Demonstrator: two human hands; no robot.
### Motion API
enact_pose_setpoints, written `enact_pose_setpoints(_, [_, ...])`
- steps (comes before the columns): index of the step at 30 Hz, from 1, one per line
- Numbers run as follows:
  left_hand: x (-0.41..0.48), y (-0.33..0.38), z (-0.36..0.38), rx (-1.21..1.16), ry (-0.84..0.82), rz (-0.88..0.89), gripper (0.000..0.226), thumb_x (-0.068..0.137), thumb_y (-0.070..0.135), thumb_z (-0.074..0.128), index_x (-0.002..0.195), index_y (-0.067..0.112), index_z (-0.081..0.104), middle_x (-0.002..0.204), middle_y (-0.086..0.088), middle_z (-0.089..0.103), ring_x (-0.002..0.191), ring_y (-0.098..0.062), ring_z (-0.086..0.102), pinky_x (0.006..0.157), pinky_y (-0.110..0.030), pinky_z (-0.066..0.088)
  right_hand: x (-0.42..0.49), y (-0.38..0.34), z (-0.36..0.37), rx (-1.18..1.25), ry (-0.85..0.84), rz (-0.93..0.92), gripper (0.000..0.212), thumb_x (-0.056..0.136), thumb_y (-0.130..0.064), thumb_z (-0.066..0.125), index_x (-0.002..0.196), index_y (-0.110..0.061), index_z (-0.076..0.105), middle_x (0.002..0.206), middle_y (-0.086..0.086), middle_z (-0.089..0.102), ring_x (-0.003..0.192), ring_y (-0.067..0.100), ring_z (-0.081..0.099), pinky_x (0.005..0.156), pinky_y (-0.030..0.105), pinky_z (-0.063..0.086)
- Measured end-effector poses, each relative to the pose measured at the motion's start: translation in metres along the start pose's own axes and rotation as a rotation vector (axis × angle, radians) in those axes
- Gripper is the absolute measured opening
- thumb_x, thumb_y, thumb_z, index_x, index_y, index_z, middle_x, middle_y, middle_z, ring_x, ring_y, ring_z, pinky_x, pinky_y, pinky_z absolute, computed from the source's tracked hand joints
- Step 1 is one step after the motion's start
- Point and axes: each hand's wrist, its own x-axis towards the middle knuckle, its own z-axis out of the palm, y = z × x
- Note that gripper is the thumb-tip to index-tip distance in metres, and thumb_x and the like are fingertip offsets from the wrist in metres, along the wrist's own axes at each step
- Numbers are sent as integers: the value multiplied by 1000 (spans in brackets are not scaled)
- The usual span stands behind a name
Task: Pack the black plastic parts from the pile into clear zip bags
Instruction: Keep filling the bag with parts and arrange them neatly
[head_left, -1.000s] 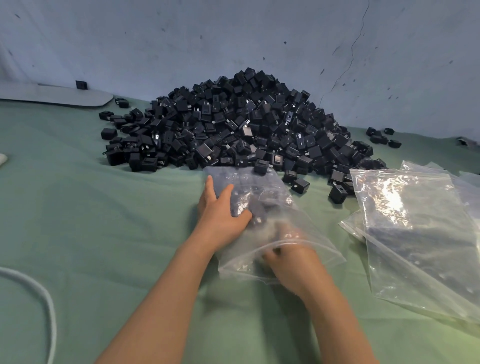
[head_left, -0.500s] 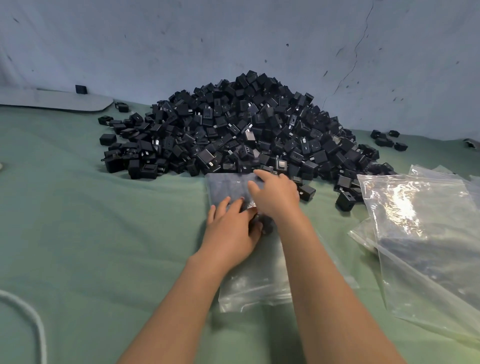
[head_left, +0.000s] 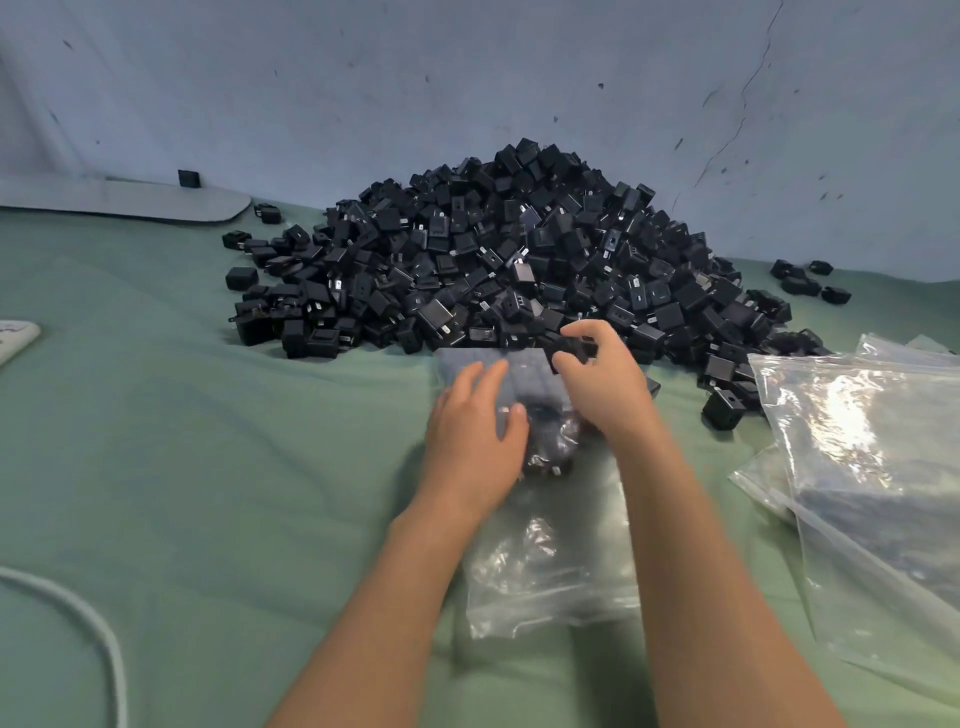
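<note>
Your right hand (head_left: 597, 379) pinches a black part (head_left: 571, 347) by the pile (head_left: 519, 249); your left hand (head_left: 475, 431) lies flat-fingered on the bag (head_left: 550, 561). Next, slip it in beneath those fingers.

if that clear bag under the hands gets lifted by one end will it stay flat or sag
Probably sags: the clear zip bag is thin, wrinkled film lying limp on the green cloth. The black parts inside would likely slide to its low end. Its glossy surface looks slippery, so pinching may hold better than a flat palm.
</note>
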Motion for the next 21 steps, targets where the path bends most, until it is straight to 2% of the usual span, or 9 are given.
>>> enact_pose_setpoints(2, [0,5,-7,-281,-11,-87,45,96,22,52,139,16,44,139,-4,47,124,-18,48,100,-25,39,-23,-4,-24,172,-197,-21,27,88,-19,56,110,-36,59,73,-7,61,65,7,56,64,26,45])
enact_pose_setpoints(5, [-2,15,-12,-551,-161,-144,21,95,24,54,115,29,59,112,2,65,101,-14,64,85,-23,51,-54,-4,-44,312,-429,-37,29,91,-17,58,110,-38,63,78,-1,62,79,13,61,78,27,49])
enact_pose_setpoints(6, [-4,18,-13,-581,-190,-139,14,95,23,55,104,31,62,103,2,69,95,-14,66,84,-26,54,-61,-3,-45,353,-431,-28,30,93,-15,57,115,-35,63,80,0,63,82,14,62,79,27,50])
enact_pose_setpoints(8, [-8,23,-12,-603,-195,-158,11,94,20,57,91,28,64,88,-1,71,81,-14,68,78,-30,56,-75,1,-44,366,-285,-24,30,92,-12,57,118,-28,61,84,1,65,85,17,64,80,26,50])
enact_pose_setpoints(10, [-12,28,-12,-609,-182,-222,13,93,21,58,84,18,67,74,-2,70,70,-14,67,73,-30,56,-95,4,-44,282,-109,-121,24,90,-12,61,107,-29,61,87,-5,65,87,11,62,76,19,47])
enact_pose_setpoints(13, [-17,37,-12,-580,-183,-304,25,91,23,61,73,7,68,65,-6,66,57,-11,62,61,-20,55,-120,12,-42,80,-129,-296,22,88,-15,64,93,-36,62,106,-14,59,109,1,50,91,12,37])
enact_pose_setpoints(16, [-24,47,-11,-542,-221,-353,33,91,24,61,70,0,68,66,-13,67,63,-20,66,68,-27,58,-130,21,-38,-101,-183,-312,22,91,-20,60,109,-32,66,128,-4,49,128,11,38,108,23,28])
enact_pose_setpoints(19, [-30,51,-11,-420,-212,-290,36,91,34,58,83,2,70,77,-12,72,80,-26,69,80,-37,56,-137,26,-43,-89,-133,-279,34,92,-21,58,119,-40,59,125,-7,50,124,12,40,103,18,27])
enact_pose_setpoints(21, [-38,51,-14,-225,-209,-134,32,88,42,60,91,11,67,85,0,70,83,-16,66,78,-30,52,-142,31,-51,-5,-73,-243,39,91,-18,59,118,-46,55,119,-12,56,117,8,46,98,21,33])
